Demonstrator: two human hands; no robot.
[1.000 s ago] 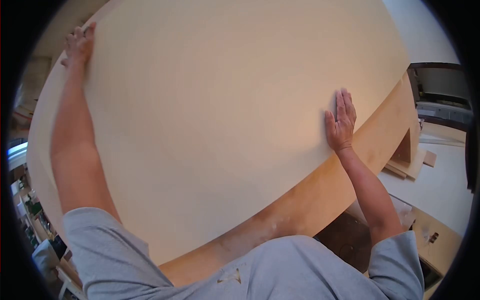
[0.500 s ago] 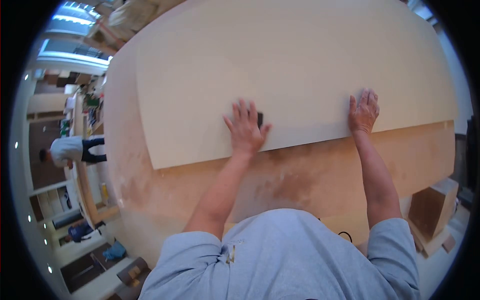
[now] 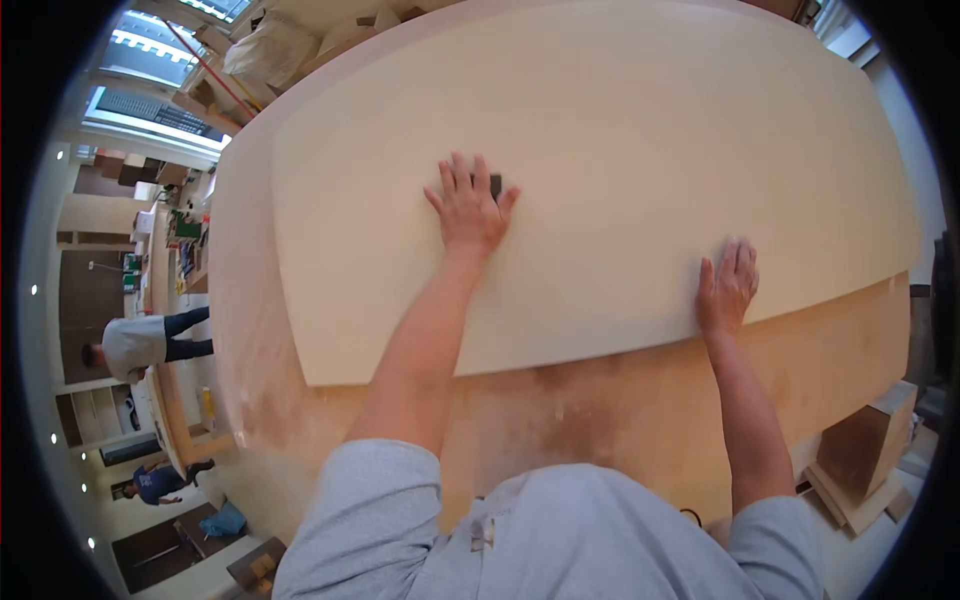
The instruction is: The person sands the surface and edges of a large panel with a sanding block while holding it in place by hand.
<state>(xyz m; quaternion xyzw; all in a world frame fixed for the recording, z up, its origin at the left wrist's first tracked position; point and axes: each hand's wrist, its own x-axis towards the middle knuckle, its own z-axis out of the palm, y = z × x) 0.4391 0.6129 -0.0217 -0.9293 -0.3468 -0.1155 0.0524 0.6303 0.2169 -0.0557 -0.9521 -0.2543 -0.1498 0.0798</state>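
Observation:
A large pale sheet (image 3: 600, 200) lies on a wooden worktop (image 3: 580, 420) with brown stains along its near part. My left hand (image 3: 470, 205) rests on the sheet with its fingers spread, over a small dark block (image 3: 495, 186) that shows between finger and thumb. Near the sheet's front edge, my right hand (image 3: 728, 285) lies flat, thumb apart from the fingers, holding nothing.
A wooden box (image 3: 862, 435) stands on boards at the lower right. To the left are a person in a grey shirt (image 3: 135, 343), a person in dark blue (image 3: 158, 484) and a long bench (image 3: 165, 400) with tools. White sacks (image 3: 275, 52) lie beyond the worktop.
The view has swung toward the worktop's left part. My left hand has come from the sheet's far left edge to its middle, then slid farther from me with the dark block. My right hand stays near the front edge.

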